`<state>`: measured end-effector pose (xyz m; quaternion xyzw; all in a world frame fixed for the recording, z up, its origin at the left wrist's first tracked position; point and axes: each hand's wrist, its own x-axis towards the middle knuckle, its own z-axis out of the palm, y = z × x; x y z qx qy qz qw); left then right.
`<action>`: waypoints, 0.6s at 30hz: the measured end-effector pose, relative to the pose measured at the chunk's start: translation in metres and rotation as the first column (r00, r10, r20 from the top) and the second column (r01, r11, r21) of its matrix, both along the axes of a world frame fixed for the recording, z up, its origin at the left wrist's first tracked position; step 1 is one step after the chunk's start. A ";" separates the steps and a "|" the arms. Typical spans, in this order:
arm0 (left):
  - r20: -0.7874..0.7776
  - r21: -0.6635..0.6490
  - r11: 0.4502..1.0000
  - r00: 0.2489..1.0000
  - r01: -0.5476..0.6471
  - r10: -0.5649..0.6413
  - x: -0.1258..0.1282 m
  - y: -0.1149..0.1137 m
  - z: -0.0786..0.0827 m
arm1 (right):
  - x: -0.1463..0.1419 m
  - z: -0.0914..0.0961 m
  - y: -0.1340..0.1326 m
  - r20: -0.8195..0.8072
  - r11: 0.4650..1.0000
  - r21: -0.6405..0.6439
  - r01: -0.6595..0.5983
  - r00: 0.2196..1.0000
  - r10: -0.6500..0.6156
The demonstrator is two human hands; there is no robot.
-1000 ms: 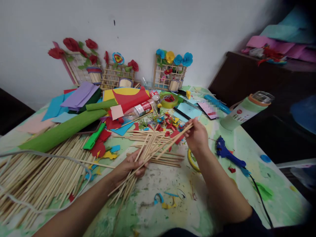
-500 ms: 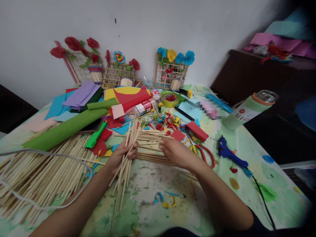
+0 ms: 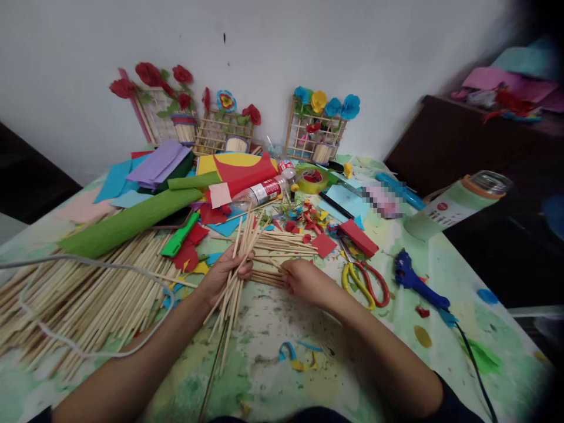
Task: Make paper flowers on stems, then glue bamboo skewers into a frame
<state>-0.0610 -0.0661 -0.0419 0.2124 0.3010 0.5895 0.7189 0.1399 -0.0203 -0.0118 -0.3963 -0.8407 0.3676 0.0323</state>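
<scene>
1. Currently, the left hand (image 3: 224,274) holds a loose, fanned bundle of sticks (image 3: 247,235), its fingers closed around the middle.
2. The right hand (image 3: 304,282) is low over the table (image 3: 273,317), fingers bunched at the right-hand part of a row of sticks (image 3: 291,242) lying there; I cannot tell whether they pinch one.
3. The bundle could slip or splay further: its sticks cross at differing angles, and only that one grasp gathers them.
4. Its upper ends reach close to the clear plastic bottle (image 3: 267,189) and scraps; a forward swing might knock these about.
5. A pull on one lying stick could drag its neighbours, since they sit close together.
6. The grey cable (image 3: 83,354) loops over the big stick pile (image 3: 110,294) beside the left forearm, so a sideways sweep might snag it.
7. Scissors (image 3: 382,285) lie just beyond the right forearm, handles towards the person, with the blue glue gun (image 3: 418,282) farther right, nearer the table's right edge.
8. Most open room lies between the forearms, where only small paper strips (image 3: 288,352) and specks show; the far side is crowded.
</scene>
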 end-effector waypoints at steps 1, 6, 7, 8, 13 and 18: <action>-0.005 -0.003 1.000 1.000 0.001 -0.001 0.000 0.000 0.000 | 0.000 -0.002 0.002 -0.064 0.995 -0.094 0.019 0.998 -0.026; -0.023 0.001 1.000 1.000 0.006 -0.006 0.000 0.001 -0.002 | 0.001 -0.012 0.007 -0.229 0.871 -0.486 0.071 0.952 -0.205; -0.026 0.005 1.000 1.000 0.008 -0.007 0.000 0.001 -0.002 | 0.001 -0.013 0.007 -0.257 0.833 -0.548 0.070 0.934 -0.247; -0.029 0.008 1.000 1.000 0.008 -0.007 0.000 0.001 -0.003 | 0.001 -0.013 0.007 -0.285 0.790 -0.610 0.065 0.912 -0.295; -0.033 -0.004 1.000 0.999 0.009 -0.009 0.001 0.001 -0.002 | 0.000 -0.016 0.009 -0.354 0.698 -0.713 0.059 0.829 -0.433; -0.041 0.002 1.000 0.999 0.006 -0.006 0.002 0.001 -0.002 | -0.003 -0.013 0.010 -0.390 0.707 -0.697 0.119 0.765 -0.513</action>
